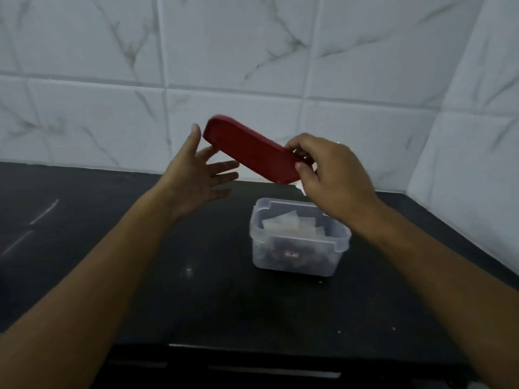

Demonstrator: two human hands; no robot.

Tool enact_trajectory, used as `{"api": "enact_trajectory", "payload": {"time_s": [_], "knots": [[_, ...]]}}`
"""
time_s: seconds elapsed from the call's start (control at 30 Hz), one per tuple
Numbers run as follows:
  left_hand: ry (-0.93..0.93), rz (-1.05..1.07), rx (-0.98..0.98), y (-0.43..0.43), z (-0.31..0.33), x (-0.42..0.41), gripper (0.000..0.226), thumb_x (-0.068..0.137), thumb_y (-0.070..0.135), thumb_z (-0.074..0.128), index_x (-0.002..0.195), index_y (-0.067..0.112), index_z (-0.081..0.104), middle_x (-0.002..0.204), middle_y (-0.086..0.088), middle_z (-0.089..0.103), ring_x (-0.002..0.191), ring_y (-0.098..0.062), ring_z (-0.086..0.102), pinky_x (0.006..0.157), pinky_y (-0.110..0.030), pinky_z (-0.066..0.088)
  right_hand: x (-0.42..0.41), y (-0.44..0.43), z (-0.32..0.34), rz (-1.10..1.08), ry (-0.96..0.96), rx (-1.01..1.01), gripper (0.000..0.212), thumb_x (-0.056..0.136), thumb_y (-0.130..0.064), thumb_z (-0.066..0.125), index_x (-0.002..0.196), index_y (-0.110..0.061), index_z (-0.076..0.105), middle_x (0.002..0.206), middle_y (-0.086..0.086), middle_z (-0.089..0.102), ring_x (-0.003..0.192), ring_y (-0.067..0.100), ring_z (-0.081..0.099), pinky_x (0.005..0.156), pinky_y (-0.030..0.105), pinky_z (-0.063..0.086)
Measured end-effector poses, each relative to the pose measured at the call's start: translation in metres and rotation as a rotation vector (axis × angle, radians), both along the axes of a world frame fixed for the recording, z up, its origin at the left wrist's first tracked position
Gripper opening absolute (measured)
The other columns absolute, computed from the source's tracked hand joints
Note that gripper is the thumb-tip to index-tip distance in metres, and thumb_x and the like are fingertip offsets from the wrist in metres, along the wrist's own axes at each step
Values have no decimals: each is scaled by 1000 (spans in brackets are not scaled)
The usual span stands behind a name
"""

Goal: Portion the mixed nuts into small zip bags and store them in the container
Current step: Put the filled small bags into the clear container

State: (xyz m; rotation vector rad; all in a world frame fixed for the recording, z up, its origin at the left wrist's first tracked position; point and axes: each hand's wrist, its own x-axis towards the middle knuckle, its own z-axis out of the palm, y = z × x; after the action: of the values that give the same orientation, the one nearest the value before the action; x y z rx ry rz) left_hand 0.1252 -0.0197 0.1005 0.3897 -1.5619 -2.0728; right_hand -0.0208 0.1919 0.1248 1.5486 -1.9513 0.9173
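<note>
Forearms: bare; left forearm (84, 276) in from bottom-left corner, right forearm (438, 276) in from bottom right, both above desk.
Desk (196, 299): black, glossy, few pale specks; below both sets of fingers.
Right hand (334, 178): raised, back toward camera; fingers (297, 143) and thumb pinching right end of lid.
Lid (250, 150): red, oblong, rounded corners; in the air, tilted, high end by left fingers, low end in right fingers; not on container.
Left hand (193, 178): palm turned toward lid, holding nothing; fingers (224, 167) straight and spread, tips just under lid's left part; contact with lid: cannot tell; thumb upright just beside lid's high end.
Container (297, 262): clear plastic box, standing on desk below right fingers, apart from lid; top uncovered; small label on front wall, unreadable.
Zip bags (292, 223): clear, packed inside container, tops near rim; dark contents lower down, blurred.
Wall (252, 51): white marble-look tiles beyond fingers, corner at right.
</note>
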Motion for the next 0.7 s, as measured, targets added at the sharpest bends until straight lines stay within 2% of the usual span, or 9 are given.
{"api": "enact_trajectory", "payload": {"time_s": [0.07,0.13,0.2,0.27,0.33,0.47,0.6,0.67,0.7], "knots": [[-57,-19,10,14,-7,-27,80,94,80,28,147,24,52,139,-12,62,134,-32,52,120,-59,27,-18,20,-13,-53,78,64,31,97,-8,60,123,-22,67,108,-4,72,97,18,62,83,40,54],[-111,-50,-29,27,-17,-44,75,96,76,32,135,19,61,133,-9,65,130,-29,55,117,-54,32,-32,35,-30,-71,127,137,32,96,-7,60,123,-21,69,106,-4,71,97,18,61,81,41,54],[-149,-75,-52,36,-32,-55,62,100,67,38,110,14,70,107,-4,75,106,-21,70,104,-44,44,-42,50,-46,-54,132,186,34,96,-5,61,125,-21,71,108,-3,71,98,18,62,83,35,53],[-188,-57,-60,37,-50,-61,49,101,59,48,100,14,69,91,-5,75,90,-20,72,105,-44,47,-45,59,-60,-21,113,215,35,95,-6,62,125,-20,72,112,-4,72,101,16,63,86,27,47],[-229,-29,-97,36,-64,-62,40,102,50,53,106,14,70,95,-8,75,92,-24,71,110,-46,45,-46,63,-71,8,84,231,34,94,-10,60,124,-19,74,115,-5,73,105,15,64,88,22,43],[-274,-17,-214,36,-81,-61,33,107,31,48,130,15,64,119,-15,73,99,-28,69,89,-41,52,-47,68,-81,47,17,203,29,95,-17,63,121,-21,76,116,-10,72,107,7,61,89,12,37],[-266,4,-253,34,-81,-63,28,106,24,51,129,19,65,114,-9,73,91,-20,67,77,-35,53,-48,75,-84,63,8,199,25,94,-27,66,116,-20,77,112,-13,72,104,3,61,89,19,45],[-276,-11,-293,33,-81,-66,33,104,24,55,136,20,59,123,-6,71,96,-16,68,77,-34,53,-47,76,-87,63,-4,203,23,93,-32,65,110,-20,77,108,-13,72,101,3,62,89,23,49],[-295,-16,-312,33,-80,-66,42,103,25,57,145,22,52,133,-3,66,104,-15,67,79,-33,53,-47,76,-88,63,-22,192,21,95,-33,65,106,-21,77,104,-14,72,99,4,63,87,26,51]]}}
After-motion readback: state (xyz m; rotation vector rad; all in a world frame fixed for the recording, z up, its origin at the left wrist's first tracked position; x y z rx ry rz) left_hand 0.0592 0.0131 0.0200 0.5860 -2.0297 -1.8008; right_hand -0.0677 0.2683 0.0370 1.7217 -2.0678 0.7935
